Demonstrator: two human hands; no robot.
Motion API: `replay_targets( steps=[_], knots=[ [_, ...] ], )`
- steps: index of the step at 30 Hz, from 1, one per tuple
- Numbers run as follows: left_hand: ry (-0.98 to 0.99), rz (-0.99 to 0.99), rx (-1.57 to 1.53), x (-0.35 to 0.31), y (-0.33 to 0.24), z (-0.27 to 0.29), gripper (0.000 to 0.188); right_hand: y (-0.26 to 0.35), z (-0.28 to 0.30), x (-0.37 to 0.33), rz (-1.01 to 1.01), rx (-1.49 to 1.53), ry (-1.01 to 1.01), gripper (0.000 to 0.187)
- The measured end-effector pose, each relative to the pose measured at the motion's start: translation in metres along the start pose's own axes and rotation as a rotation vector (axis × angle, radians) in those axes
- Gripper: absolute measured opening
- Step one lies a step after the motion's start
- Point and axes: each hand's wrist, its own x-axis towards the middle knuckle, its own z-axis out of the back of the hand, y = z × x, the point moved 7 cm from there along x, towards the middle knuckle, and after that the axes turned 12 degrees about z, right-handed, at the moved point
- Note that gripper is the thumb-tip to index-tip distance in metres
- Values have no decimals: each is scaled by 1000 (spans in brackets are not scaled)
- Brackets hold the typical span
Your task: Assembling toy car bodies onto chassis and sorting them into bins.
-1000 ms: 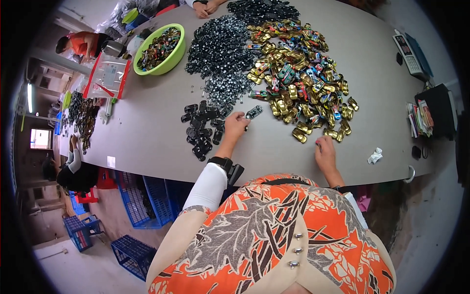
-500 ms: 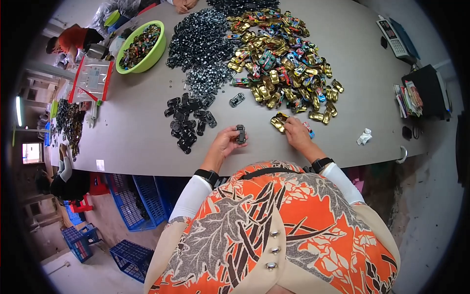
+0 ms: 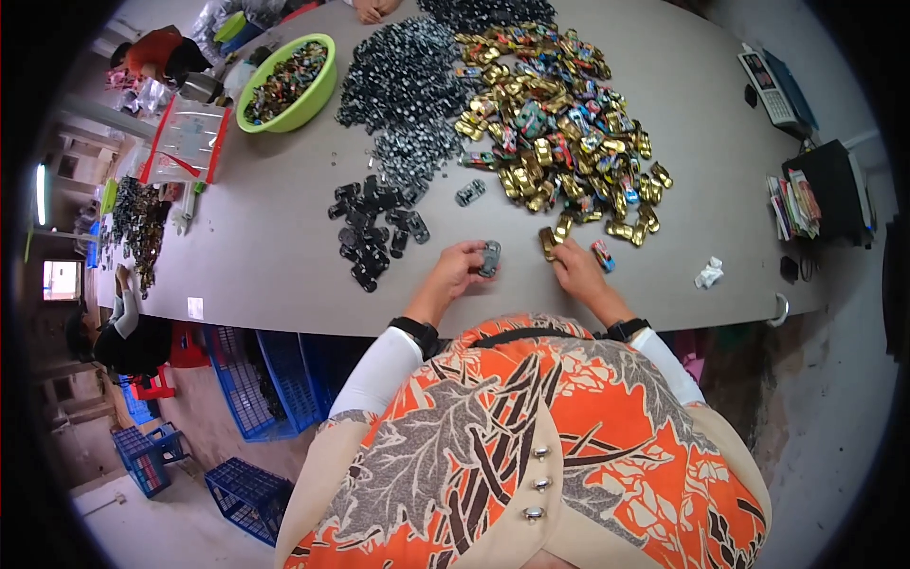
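Between the thumb and fingers of my left hand (image 3: 459, 269) is a dark grey toy car base (image 3: 489, 259), held just above the table. My right hand (image 3: 581, 275) pinches a gold toy car body (image 3: 548, 244) at its fingertips. Another gold body (image 3: 563, 227) lies right behind it. Beside the right hand sits a red and blue toy car body (image 3: 603, 256). A lone grey car base (image 3: 470, 192) rests beyond my left hand. To the left is a loose group of black car pieces (image 3: 370, 232).
Beyond my hands lie a pile of gold and coloured car bodies (image 3: 569, 123) and a heap of small dark parts (image 3: 403, 76). A green basin (image 3: 329, 87) of car bodies stands at the left. A crumpled white tissue (image 3: 708, 273) and a scale (image 3: 770, 90) are at the right.
The car base in my left hand has turned to show a lighter grey side. My right hand has drawn slightly nearer, and the gold bodies at its fingertips have shifted apart.
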Motion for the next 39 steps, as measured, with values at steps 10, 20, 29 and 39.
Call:
replay_targets(
  steps=[10, 20, 29, 39],
  knots=[
    [-141, 32, 2, 9, 26, 19, 33, 23, 0, 15, -6, -188, 28, 12],
    [-417, -105, -113, -7, 19, 58, 26, -3, -9, 12, -10, -249, 0, 19],
    [-714, -324, 73, -33, 12, 110, 28, -13, 18, 0, -110, -206, -135, 21],
    [-775, -599, 213, -82, -15, 124, 16, 0, 14, -43, -19, -87, -181, 21]
  ],
)
